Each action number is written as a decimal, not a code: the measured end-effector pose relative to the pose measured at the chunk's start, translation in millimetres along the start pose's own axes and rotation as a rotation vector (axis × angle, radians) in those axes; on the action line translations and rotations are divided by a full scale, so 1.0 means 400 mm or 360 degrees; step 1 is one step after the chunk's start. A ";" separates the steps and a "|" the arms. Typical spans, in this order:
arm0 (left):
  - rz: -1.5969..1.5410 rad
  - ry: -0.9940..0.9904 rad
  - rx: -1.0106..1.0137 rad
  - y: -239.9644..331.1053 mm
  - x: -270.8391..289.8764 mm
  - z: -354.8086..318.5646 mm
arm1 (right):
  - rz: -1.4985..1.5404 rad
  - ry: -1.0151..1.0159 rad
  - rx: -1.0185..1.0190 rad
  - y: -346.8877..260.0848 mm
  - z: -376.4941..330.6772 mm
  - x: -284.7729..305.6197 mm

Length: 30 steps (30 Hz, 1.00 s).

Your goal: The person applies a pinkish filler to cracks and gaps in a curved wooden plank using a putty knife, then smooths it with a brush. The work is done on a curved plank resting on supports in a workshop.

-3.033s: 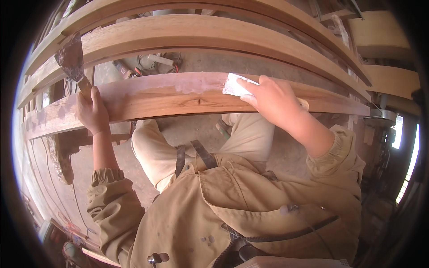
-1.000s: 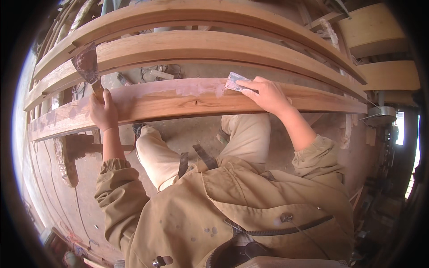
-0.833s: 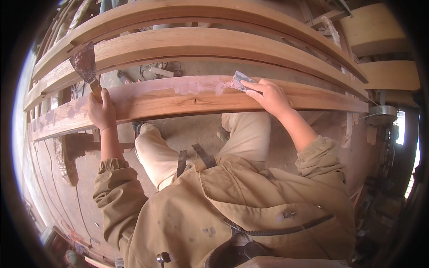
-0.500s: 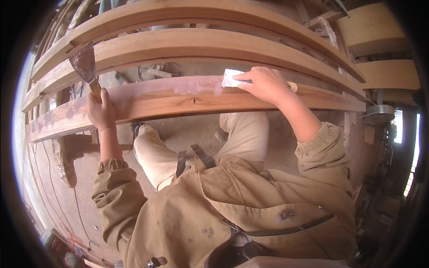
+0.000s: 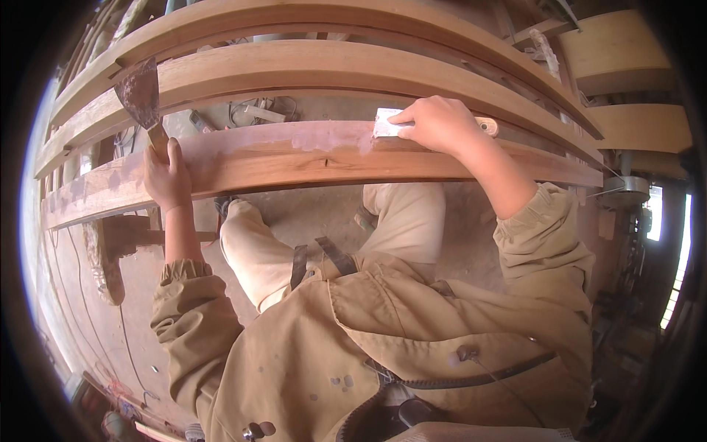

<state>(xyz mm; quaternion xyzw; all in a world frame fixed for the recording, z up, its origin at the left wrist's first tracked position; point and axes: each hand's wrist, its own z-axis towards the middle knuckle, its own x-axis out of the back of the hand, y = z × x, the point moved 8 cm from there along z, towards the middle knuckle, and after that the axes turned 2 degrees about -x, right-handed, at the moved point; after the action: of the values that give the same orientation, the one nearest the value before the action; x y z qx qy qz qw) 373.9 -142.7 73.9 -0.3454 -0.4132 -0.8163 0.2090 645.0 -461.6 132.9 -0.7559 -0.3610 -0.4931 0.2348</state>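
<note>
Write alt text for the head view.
A person's right hand presses a small pale scraper onto pinkish filler on a long wooden plank. The left hand grips the plank's edge while holding a stained putty knife upright; more planks lie beyond.

The near plank (image 5: 294,158) spans the view from 9 to 3 o'clock and blocks any straight path from below. Its top face lies open between the left hand (image 5: 168,177) at 9 o'clock and the right hand (image 5: 434,121) at 1 o'clock. Behind it, toward 12 o'clock, two more curved planks (image 5: 309,70) stand with narrow gaps between them. Under the near plank, the person's knees (image 5: 250,236) fill the passage.
</note>
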 end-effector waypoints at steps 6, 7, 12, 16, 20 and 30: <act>-0.0002 0.0013 0.0055 -0.013 0.007 -0.002 | -0.0061 -0.0012 0.0057 0.016 0.011 0.039; -0.0019 0.0017 0.0058 -0.011 0.006 -0.003 | 0.0041 0.0054 0.0090 0.006 0.006 0.050; -0.0039 0.0029 0.0045 -0.003 0.002 0.000 | 0.0104 0.0070 0.0078 0.038 0.007 -0.007; -0.0006 0.0001 0.0100 -0.018 0.005 -0.001 | 0.0025 0.0023 0.0044 0.051 -0.002 0.024; 0.0008 0.0036 0.0043 -0.004 0.009 0.000 | 0.0454 0.0222 0.0044 0.056 -0.014 -0.032; 0.0006 0.0068 0.0000 -0.006 0.011 -0.003 | 0.0476 0.0207 0.0126 0.071 -0.004 -0.003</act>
<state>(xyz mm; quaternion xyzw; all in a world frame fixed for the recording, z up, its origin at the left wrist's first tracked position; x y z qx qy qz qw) 368.8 -142.4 75.4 -0.3286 -0.4079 -0.8231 0.2193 665.7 -480.9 132.4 -0.7579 -0.2477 -0.4858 0.3580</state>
